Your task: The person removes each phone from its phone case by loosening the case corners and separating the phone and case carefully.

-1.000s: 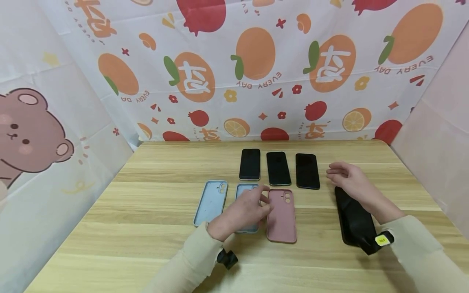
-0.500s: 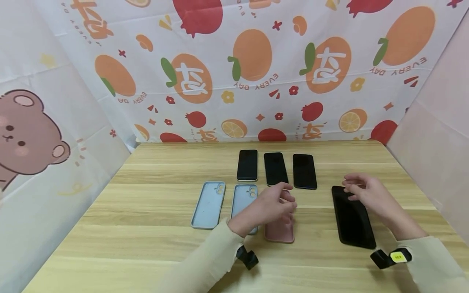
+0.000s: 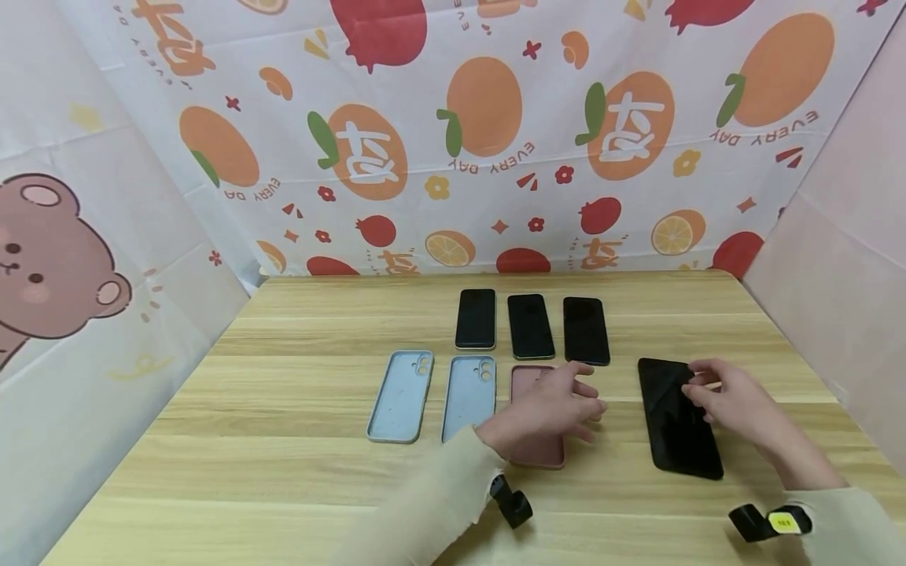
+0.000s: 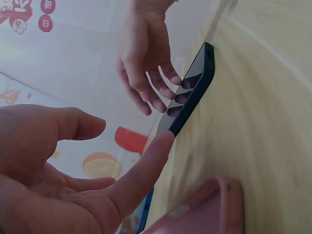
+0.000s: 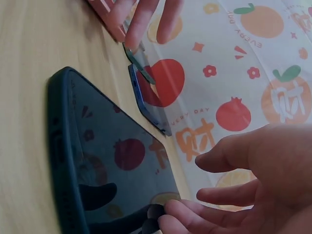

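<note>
A large phone with a black screen [image 3: 681,420] lies face up at the right, with a thick dark rim in the right wrist view. My right hand [image 3: 736,401] is over its far right edge, fingers loosely bent; whether the fingertips touch it, I cannot tell. Over the pink phone case [image 3: 539,452] hovers my left hand [image 3: 548,409], fingers spread, holding nothing and partly hiding the case. In the left wrist view, the thumb and index finger of my left hand [image 4: 73,165] are apart. Two light blue phone cases [image 3: 401,397] [image 3: 469,397] lie to the left, hollow sides up.
Three smaller black-screened phones [image 3: 476,318] [image 3: 531,326] [image 3: 586,330] lie in a row behind the cases. The wooden table [image 3: 248,440] ends at a fruit-print cloth [image 3: 425,157] at the back. Cloth also hangs at both sides.
My left hand has moved right, from between the second blue case and the pink case to over the pink case. My right hand has shifted right and nearer, along the large phone's right edge.
</note>
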`<act>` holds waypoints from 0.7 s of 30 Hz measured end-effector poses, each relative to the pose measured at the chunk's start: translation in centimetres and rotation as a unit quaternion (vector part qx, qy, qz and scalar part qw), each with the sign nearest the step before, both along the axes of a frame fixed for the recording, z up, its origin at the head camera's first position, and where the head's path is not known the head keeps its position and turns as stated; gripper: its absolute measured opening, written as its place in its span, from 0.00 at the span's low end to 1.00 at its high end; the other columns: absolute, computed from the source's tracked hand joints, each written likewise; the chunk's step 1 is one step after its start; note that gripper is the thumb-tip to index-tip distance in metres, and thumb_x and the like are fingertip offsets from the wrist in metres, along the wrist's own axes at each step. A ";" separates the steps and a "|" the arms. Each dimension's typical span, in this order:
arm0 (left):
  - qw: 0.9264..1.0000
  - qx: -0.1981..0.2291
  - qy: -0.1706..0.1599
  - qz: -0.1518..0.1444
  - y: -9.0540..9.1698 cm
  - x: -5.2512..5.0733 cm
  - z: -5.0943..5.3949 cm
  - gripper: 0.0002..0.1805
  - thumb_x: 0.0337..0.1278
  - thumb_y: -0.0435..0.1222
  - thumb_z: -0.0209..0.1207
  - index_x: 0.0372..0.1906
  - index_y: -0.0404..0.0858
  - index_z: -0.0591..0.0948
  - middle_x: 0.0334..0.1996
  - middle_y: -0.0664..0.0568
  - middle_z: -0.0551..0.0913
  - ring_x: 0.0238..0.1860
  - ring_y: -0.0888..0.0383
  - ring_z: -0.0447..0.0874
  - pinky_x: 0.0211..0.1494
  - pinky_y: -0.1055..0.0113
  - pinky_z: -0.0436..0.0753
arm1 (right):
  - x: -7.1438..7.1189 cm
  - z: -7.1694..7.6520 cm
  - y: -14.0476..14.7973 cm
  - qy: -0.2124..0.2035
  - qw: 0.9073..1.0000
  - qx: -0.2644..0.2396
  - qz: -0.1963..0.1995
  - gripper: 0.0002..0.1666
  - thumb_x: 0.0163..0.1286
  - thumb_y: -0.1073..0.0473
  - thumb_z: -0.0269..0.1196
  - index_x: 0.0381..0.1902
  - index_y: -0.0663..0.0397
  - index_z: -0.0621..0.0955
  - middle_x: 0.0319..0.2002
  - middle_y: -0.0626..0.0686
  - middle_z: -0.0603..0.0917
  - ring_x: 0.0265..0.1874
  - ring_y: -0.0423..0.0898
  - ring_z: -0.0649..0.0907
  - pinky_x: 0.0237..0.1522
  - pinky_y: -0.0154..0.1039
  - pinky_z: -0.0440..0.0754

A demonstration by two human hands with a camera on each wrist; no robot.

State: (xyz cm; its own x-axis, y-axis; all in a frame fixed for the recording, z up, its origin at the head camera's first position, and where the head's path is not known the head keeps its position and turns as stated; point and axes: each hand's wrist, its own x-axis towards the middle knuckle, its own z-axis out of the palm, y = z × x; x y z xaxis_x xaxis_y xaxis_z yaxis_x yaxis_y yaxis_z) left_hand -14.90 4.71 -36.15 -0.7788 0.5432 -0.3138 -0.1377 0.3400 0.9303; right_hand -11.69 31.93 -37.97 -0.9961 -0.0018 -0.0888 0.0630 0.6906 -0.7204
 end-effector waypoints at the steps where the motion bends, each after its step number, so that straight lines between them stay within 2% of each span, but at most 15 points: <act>1: 1.000 -0.006 -0.001 0.002 0.3 0.0 -0.1 0.34 0.62 0.36 0.64 0.72 0.44 0.65 0.54 0.49 0.80 0.37 0.51 0.89 0.39 0.59 0.88 | 0.1 -0.1 0.1 -0.006 1.000 -0.001 0.000 0.32 0.75 0.59 0.55 0.66 0.79 0.62 0.51 0.71 0.75 0.40 0.49 0.82 0.31 0.36 0.84; 6: 1.000 0.001 -0.018 0.003 1.7 0.3 -0.2 0.34 0.62 0.35 0.63 0.72 0.42 0.64 0.50 0.49 0.82 0.38 0.51 0.89 0.43 0.56 0.88 | 0.3 -0.4 0.4 0.001 0.999 0.037 -0.010 0.34 0.75 0.57 0.56 0.66 0.80 0.61 0.47 0.69 0.78 0.33 0.45 0.81 0.27 0.34 0.79; 9: 1.000 -0.003 -0.022 0.002 2.4 0.5 -0.5 0.34 0.63 0.36 0.63 0.71 0.42 0.64 0.48 0.50 0.83 0.37 0.50 0.90 0.53 0.54 0.85 | 0.5 -0.7 0.7 -0.010 0.999 0.049 -0.016 0.35 0.74 0.58 0.57 0.66 0.81 0.60 0.45 0.69 0.79 0.28 0.44 0.80 0.26 0.34 0.78; 13: 0.999 -0.020 -0.027 0.012 3.1 0.7 -0.9 0.32 0.63 0.40 0.62 0.69 0.45 0.65 0.45 0.54 0.85 0.35 0.51 0.91 0.68 0.55 0.75 | 0.5 -1.1 0.9 -0.043 0.999 0.027 -0.019 0.36 0.75 0.59 0.56 0.66 0.84 0.58 0.47 0.71 0.77 0.31 0.45 0.81 0.27 0.36 0.82; 15: 0.999 -0.012 -0.037 0.020 3.4 0.7 -1.1 0.31 0.63 0.40 0.62 0.69 0.45 0.66 0.44 0.54 0.85 0.35 0.51 0.91 0.70 0.53 0.72 | 0.4 -1.2 1.0 -0.046 0.998 0.028 -0.019 0.35 0.74 0.59 0.56 0.65 0.85 0.59 0.46 0.70 0.76 0.33 0.46 0.81 0.28 0.37 0.83; 18: 0.998 0.011 -0.050 0.030 3.9 0.7 -1.4 0.31 0.62 0.38 0.61 0.68 0.42 0.66 0.43 0.52 0.84 0.35 0.49 0.90 0.67 0.53 0.75 | 0.2 -1.4 0.9 -0.043 0.998 0.044 -0.018 0.34 0.74 0.60 0.56 0.63 0.85 0.61 0.42 0.66 0.77 0.30 0.46 0.80 0.26 0.36 0.82; 21: 0.996 0.042 -0.069 0.042 4.6 0.7 -1.7 0.31 0.62 0.35 0.61 0.68 0.38 0.66 0.45 0.48 0.83 0.38 0.46 0.90 0.54 0.50 0.84 | 0.0 -1.4 0.7 -0.047 0.997 0.053 -0.008 0.32 0.73 0.59 0.57 0.62 0.84 0.64 0.38 0.62 0.76 0.28 0.45 0.80 0.25 0.37 0.82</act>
State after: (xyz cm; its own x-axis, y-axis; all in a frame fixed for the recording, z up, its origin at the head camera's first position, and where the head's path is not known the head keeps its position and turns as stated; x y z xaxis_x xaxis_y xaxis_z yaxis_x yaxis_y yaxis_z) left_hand -14.18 9.29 -37.90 -0.7752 0.5065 -0.3775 -0.2910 0.2441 0.9251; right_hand -11.71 32.62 -39.41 -0.9831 0.0286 -0.1810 0.1389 0.7607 -0.6341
